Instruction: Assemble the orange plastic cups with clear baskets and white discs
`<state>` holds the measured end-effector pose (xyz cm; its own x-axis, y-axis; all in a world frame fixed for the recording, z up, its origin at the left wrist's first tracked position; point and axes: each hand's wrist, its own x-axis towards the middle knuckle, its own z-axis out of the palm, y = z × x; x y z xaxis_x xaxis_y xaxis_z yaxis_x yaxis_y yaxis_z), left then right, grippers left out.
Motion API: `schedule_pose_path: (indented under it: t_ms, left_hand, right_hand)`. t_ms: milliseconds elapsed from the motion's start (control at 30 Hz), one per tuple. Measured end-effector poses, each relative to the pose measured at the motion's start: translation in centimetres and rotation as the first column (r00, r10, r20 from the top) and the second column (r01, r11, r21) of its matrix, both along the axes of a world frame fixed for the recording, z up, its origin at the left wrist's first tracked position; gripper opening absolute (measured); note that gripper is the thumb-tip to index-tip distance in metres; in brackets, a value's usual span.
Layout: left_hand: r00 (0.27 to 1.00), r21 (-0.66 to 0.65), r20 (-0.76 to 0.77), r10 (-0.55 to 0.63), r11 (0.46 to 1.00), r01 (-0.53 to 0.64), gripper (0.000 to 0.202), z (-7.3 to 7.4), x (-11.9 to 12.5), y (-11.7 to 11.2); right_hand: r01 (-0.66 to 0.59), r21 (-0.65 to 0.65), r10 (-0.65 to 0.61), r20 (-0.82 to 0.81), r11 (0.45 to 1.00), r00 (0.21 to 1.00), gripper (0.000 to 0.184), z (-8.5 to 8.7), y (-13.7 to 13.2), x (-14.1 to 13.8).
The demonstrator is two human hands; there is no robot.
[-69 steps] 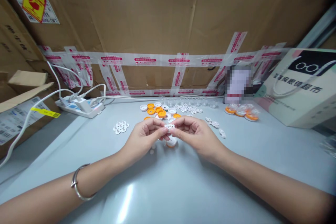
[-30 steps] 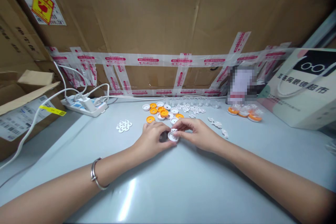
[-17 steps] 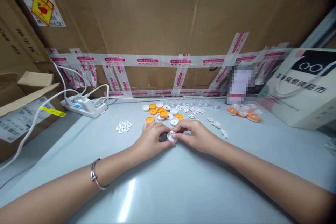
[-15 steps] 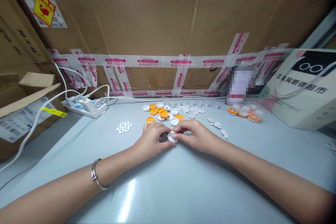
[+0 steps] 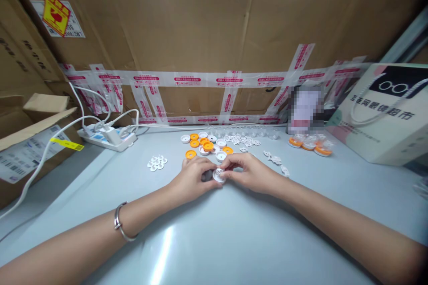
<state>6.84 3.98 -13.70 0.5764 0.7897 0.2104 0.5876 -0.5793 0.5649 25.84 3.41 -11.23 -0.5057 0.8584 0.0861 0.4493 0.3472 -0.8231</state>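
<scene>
My left hand (image 5: 190, 181) pinches a shallow white round plastic cup (image 5: 217, 179) between thumb and fingers, close over the tabletop. From the other side my right hand (image 5: 248, 172) is closed, its thumb and forefinger on a small white plastic piece (image 5: 219, 171) at the cup's top. Fingers partly cover both parts, and I cannot tell how far the piece sits inside. Just beyond my hands lie several orange round cups (image 5: 207, 146) and white round cups (image 5: 221, 156), some stacked. Small white cut-out pieces (image 5: 237, 139) form a pile behind my right hand.
Small white discs with stems (image 5: 157, 163) lie left. Clear plastic domes (image 5: 254, 132) line the back, and domed orange-and-white pieces (image 5: 310, 144) sit right, before a pixelated upright object (image 5: 305, 107). A paper bag (image 5: 384, 120), power strip (image 5: 113, 140) and cardboard box (image 5: 36, 147) flank the table.
The camera view has shifted very slightly. Both hands keep nearly the same grip on the white cup and small piece.
</scene>
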Motion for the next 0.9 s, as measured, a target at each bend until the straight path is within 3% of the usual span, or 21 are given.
schedule_pose_path:
  t_ms: [233, 433, 533, 633, 733, 800, 900]
  left_hand:
    - [1.0, 0.009, -0.009, 0.013, 1.0, -0.012, 0.032, 0.1, 0.0, -0.2]
    - [1.0, 0.015, 0.003, 0.014, 1.0, -0.014, 0.031, -0.1, 0.0, -0.4]
    - [1.0, 0.019, 0.009, 0.01, 1.0, -0.011, 0.039, 0.1, -0.2, -0.4]
    - [0.999, 0.048, 0.042, 0.017, 0.999, -0.019, 0.044, 1.2, -0.8, -0.2]
    - [0.993, 0.073, 0.114, 0.034, 0.996, -0.043, 0.035, 3.0, -1.6, 1.2]
    - [0.985, 0.098, 0.132, 0.113, 0.987, -0.127, 0.03, 3.9, -1.8, 2.9]
    - [0.985, 0.216, 0.018, 0.169, 0.962, -0.169, 0.028, 4.3, -1.1, 6.6]
  right_hand:
    - [-0.018, 0.006, 0.018, -0.012, 1.0, 1.0, 0.012, 0.0, -0.3, 0.1]
    - [-0.018, -0.026, 0.016, -0.079, 1.0, 0.997, 0.042, 0.2, 0.9, 1.1]
    - [-0.046, -0.024, 0.046, 0.02, 0.999, 0.999, 0.046, 0.6, 1.3, 1.9]
    - [-0.059, -0.012, 0.06, 0.159, 0.998, 0.985, 0.052, 0.8, 1.2, 2.4]
    - [-0.037, -0.002, 0.036, 0.239, 0.999, 0.97, 0.054, 0.5, 0.6, 2.2]
    - [-0.013, 0.0, 0.012, 0.254, 1.0, 0.967, 0.051, 0.1, 0.2, 1.7]
    - [0.047, 0.032, -0.053, 0.244, 0.998, 0.968, 0.048, -0.7, -0.3, 1.1]
